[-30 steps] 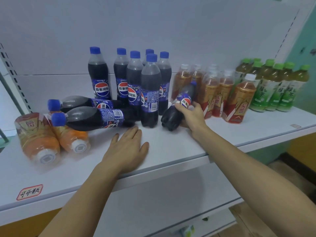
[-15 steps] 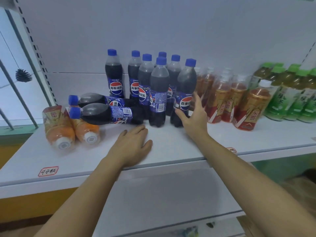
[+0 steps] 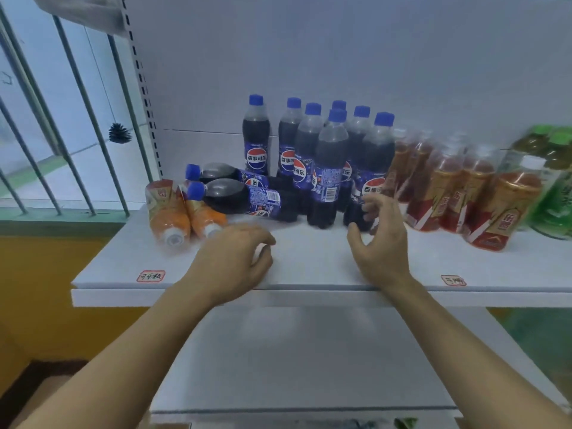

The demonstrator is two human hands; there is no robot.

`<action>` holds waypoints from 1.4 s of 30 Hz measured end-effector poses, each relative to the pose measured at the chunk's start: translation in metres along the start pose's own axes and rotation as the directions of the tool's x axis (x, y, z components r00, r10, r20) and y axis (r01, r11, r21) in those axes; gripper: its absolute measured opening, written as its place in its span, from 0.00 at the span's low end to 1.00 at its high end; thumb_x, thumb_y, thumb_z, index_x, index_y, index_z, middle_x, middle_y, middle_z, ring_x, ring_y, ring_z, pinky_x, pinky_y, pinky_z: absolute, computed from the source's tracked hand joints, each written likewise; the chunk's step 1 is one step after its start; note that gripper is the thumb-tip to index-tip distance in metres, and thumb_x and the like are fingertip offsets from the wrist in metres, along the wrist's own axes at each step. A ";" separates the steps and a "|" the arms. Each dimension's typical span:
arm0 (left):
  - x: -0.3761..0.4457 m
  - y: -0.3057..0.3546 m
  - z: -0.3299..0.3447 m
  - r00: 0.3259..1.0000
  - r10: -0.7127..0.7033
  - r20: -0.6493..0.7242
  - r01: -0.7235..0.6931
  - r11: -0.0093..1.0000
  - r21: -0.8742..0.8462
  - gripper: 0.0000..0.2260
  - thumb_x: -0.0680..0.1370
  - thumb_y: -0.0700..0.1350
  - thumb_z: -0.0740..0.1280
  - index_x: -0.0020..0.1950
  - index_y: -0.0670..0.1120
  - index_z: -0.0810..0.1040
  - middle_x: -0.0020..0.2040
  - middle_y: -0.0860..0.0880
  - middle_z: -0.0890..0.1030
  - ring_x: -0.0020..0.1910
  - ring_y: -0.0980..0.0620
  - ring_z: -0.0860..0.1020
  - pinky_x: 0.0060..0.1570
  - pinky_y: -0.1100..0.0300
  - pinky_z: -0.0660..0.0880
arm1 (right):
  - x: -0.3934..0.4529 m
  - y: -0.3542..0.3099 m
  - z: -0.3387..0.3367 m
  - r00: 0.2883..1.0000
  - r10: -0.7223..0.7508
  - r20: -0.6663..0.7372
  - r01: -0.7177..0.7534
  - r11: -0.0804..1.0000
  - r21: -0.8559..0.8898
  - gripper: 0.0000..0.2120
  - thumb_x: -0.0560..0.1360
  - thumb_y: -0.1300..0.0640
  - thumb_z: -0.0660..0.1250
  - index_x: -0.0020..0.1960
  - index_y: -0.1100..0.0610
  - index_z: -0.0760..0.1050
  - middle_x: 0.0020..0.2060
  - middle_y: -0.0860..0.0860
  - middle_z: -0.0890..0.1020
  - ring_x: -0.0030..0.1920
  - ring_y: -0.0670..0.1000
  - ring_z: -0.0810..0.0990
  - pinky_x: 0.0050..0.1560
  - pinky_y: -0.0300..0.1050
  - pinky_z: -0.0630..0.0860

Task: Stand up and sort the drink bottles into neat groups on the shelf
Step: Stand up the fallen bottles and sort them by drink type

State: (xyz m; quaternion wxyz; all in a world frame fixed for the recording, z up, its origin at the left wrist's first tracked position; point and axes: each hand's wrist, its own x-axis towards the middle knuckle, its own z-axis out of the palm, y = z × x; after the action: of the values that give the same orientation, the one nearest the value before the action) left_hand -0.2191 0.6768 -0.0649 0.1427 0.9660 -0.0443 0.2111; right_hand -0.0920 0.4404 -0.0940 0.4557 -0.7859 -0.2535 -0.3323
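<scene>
Seven cola bottles (image 3: 322, 168) stand upright in a tight cluster at the back middle of the white shelf (image 3: 309, 267), seen from the head camera. Clear plastic, dark liquid, blue screw caps, glossy blue wrap labels with a round red-white-blue logo. Waisted shape, narrowing to the neck.

Two more cola bottles (image 3: 241, 198) lie on their sides just left of the cluster, caps pointing left, one behind the other, touching the standing group at their bases.

Two orange drink bottles (image 3: 182, 213) lie at the left end of the shelf, white caps toward the camera, orange-and-gold shrink sleeves, slightly blurred. The two touch each other; the right one sits against the nearer lying cola.

Amber tea bottles (image 3: 448, 187) stand right of the cola, red-and-gold labels, pale caps. Green tea bottles (image 3: 554, 193) at far right, blurred, green caps.

Left hand (image 3: 233, 261) is over the shelf's front part, fingers curled downward, gripping nothing; contact with the surface cannot be told.

Right hand (image 3: 382, 239) is raised before the rightmost standing cola, thumb and fingers spread in a wide loose curve, holding nothing, fingertips just beside the bottle.

Two small red-edged tags (image 3: 150, 276) sit on the matte shelf's front edge. Grey metal bars (image 3: 77, 119) at left, smooth white back panel behind.
</scene>
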 end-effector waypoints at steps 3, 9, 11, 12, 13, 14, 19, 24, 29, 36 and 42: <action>-0.008 -0.039 -0.030 0.983 -0.032 -0.181 0.030 0.999 -0.014 0.10 0.78 0.46 0.64 0.52 0.49 0.84 0.48 0.52 0.84 0.46 0.53 0.79 0.48 0.53 0.78 | -0.011 -0.030 0.023 0.995 0.054 0.089 -0.063 0.993 0.100 0.23 0.72 0.60 0.74 0.63 0.50 0.70 0.54 0.50 0.77 0.49 0.48 0.77 0.45 0.28 0.73; 0.001 -0.116 -0.051 0.946 -0.147 -0.288 0.116 0.986 -0.121 0.06 0.76 0.44 0.62 0.42 0.51 0.77 0.40 0.51 0.79 0.38 0.53 0.75 0.37 0.59 0.67 | 0.007 -0.088 0.099 0.981 0.013 0.192 -0.037 0.992 0.123 0.32 0.68 0.65 0.75 0.69 0.52 0.70 0.61 0.49 0.74 0.60 0.48 0.74 0.62 0.41 0.75; 0.008 -0.134 -0.050 0.952 -0.126 -0.278 0.098 0.989 -0.113 0.07 0.77 0.40 0.64 0.42 0.51 0.77 0.41 0.51 0.79 0.41 0.52 0.75 0.39 0.60 0.67 | 0.019 -0.094 0.124 0.969 0.025 0.245 -0.024 1.000 -0.008 0.39 0.66 0.66 0.75 0.73 0.49 0.66 0.66 0.49 0.72 0.67 0.52 0.70 0.68 0.52 0.72; 0.013 -0.145 -0.049 0.953 -0.121 -0.279 0.093 0.989 -0.112 0.07 0.77 0.39 0.65 0.44 0.50 0.78 0.43 0.51 0.79 0.43 0.51 0.75 0.40 0.61 0.67 | 0.022 -0.096 0.135 0.955 0.066 0.291 -0.038 0.994 -0.099 0.44 0.65 0.66 0.75 0.75 0.46 0.64 0.70 0.49 0.69 0.71 0.53 0.66 0.70 0.57 0.70; 0.017 -0.155 -0.048 0.952 -0.128 -0.277 0.099 0.988 -0.115 0.06 0.77 0.39 0.66 0.46 0.48 0.80 0.46 0.50 0.79 0.45 0.51 0.75 0.43 0.61 0.67 | 0.024 -0.096 0.144 0.936 0.116 0.333 -0.055 0.981 -0.187 0.47 0.64 0.66 0.76 0.77 0.44 0.61 0.73 0.49 0.66 0.74 0.54 0.62 0.72 0.60 0.67; 0.022 -0.165 -0.049 0.952 -0.144 -0.270 0.112 0.985 -0.130 0.05 0.78 0.39 0.66 0.48 0.47 0.81 0.48 0.50 0.78 0.48 0.51 0.75 0.45 0.61 0.68 | 0.024 -0.094 0.150 0.920 0.154 0.361 -0.062 0.965 -0.255 0.48 0.65 0.66 0.75 0.78 0.44 0.58 0.74 0.48 0.64 0.76 0.54 0.60 0.73 0.63 0.64; 0.025 -0.202 -0.052 0.951 -0.259 -0.169 0.219 0.949 -0.226 0.19 0.79 0.34 0.61 0.71 0.41 0.74 0.68 0.43 0.72 0.67 0.46 0.71 0.67 0.57 0.65 | 0.020 -0.074 0.151 0.967 0.117 0.224 -0.066 0.973 -0.220 0.37 0.70 0.62 0.73 0.75 0.47 0.65 0.69 0.48 0.73 0.72 0.53 0.68 0.69 0.64 0.68; 0.012 -0.225 -0.039 0.900 -0.402 0.167 0.425 0.894 -0.140 0.28 0.84 0.45 0.60 0.82 0.47 0.53 0.78 0.42 0.67 0.73 0.39 0.70 0.71 0.45 0.67 | 0.019 -0.063 0.153 0.973 0.093 0.212 -0.041 0.971 -0.237 0.33 0.70 0.61 0.76 0.72 0.52 0.70 0.67 0.50 0.75 0.69 0.54 0.72 0.69 0.60 0.72; 0.015 -0.252 -0.018 0.903 -0.365 0.226 0.374 0.927 0.002 0.27 0.82 0.50 0.55 0.79 0.41 0.55 0.78 0.36 0.61 0.78 0.37 0.60 0.77 0.41 0.60 | 0.020 -0.069 0.157 0.966 0.126 0.226 -0.040 0.936 -0.349 0.32 0.71 0.53 0.77 0.72 0.49 0.69 0.68 0.49 0.74 0.68 0.56 0.70 0.63 0.63 0.73; 0.024 -0.276 0.001 0.911 -0.304 0.278 0.239 0.940 0.244 0.41 0.74 0.60 0.34 0.77 0.36 0.58 0.76 0.31 0.62 0.79 0.34 0.57 0.78 0.40 0.57 | 0.024 -0.100 0.155 0.935 0.197 0.295 -0.120 0.958 -0.261 0.31 0.75 0.45 0.73 0.74 0.48 0.65 0.67 0.46 0.75 0.63 0.52 0.71 0.64 0.54 0.72; 0.020 -0.263 -0.008 0.901 -0.339 0.273 0.294 0.936 0.191 0.38 0.78 0.59 0.38 0.81 0.35 0.49 0.81 0.32 0.52 0.81 0.36 0.51 0.80 0.41 0.52 | 0.038 -0.118 0.169 0.887 0.361 0.289 -0.355 0.932 -0.073 0.24 0.78 0.43 0.70 0.69 0.48 0.67 0.58 0.40 0.78 0.57 0.44 0.78 0.58 0.43 0.73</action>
State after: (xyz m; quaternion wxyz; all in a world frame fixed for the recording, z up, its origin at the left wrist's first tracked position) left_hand -0.1656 0.9296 -0.1171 0.0961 0.9888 0.1079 0.0381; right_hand -0.1009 0.6469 -0.0621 0.4584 -0.8642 -0.1670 -0.1227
